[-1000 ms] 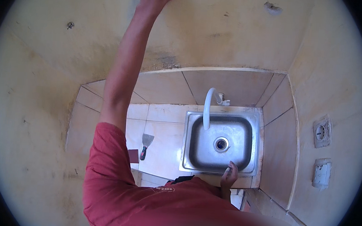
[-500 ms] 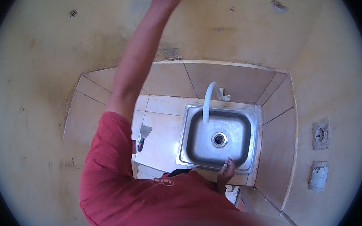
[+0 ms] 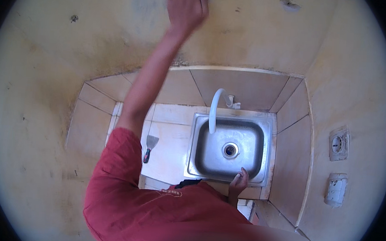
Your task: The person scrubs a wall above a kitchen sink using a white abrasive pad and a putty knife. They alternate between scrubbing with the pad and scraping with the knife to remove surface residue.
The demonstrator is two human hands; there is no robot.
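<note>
My left hand (image 3: 186, 7) is raised to the stained plaster wall (image 3: 233, 43), its fingers stretched out and flat; the upper edge of the picture cuts off the fingertips, and what lies under the palm is hidden. My right hand (image 3: 239, 181) hovers by the front rim of a steel sink (image 3: 190, 160), fingers loosely bent and apart, with nothing visible in it. On the tiled counter (image 3: 169, 139), left of the sink, lies a scraper (image 3: 149, 148) with a wide metal blade and a black and red handle.
A white curved faucet (image 3: 214, 106) arches over the sink's back left. Tiles (image 3: 243, 86) line the wall behind. On the right wall are a power socket (image 3: 338, 144) and a white switch (image 3: 336, 190). A small hole (image 3: 290, 4) marks the upper wall.
My left hand has come down the wall, so more of it shows. The view has shifted slightly; my right hand stays by the sink's front rim.
</note>
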